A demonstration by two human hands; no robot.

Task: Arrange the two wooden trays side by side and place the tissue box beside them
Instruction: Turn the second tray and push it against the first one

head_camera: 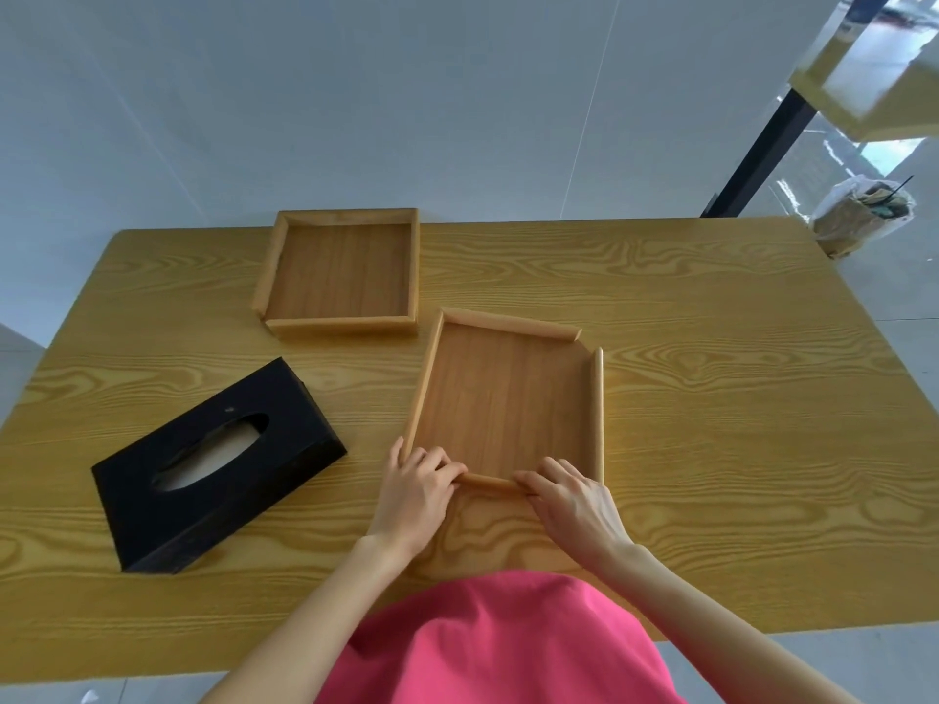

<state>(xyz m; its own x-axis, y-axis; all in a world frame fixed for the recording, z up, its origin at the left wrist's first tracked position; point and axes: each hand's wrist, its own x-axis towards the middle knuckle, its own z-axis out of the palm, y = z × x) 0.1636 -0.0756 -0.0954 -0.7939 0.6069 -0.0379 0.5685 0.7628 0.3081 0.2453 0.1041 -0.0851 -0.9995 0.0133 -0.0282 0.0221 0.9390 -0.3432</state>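
— What do we have around the tray we hold?

— Our left hand (pixel 414 492) and right hand (pixel 571 492) both curl their fingers over the near rail of the rectangular wooden tray with rounded rails (pixel 503 398), pinching it at the two ends of that rail. The tray lies near the middle of the yellow wood-grain table (pixel 737 398), turned slightly askew. Just beyond its far-left corner sits the square wooden tray with flat upright walls (pixel 340 271), against the table's far edge; the two are close but apart. The black rectangular tissue box with an oval slot (pixel 213 464) lies angled towards the left edge, well clear of our hands.

— Anything hard to make out?

— Our fingertips hide inside the rail. A pink garment (pixel 498 647) covers the near edge. Past the far-right corner, a clear bag (pixel 861 213) on the floor holds brownish stuff we cannot identify, beside a black post (pixel 757 144).
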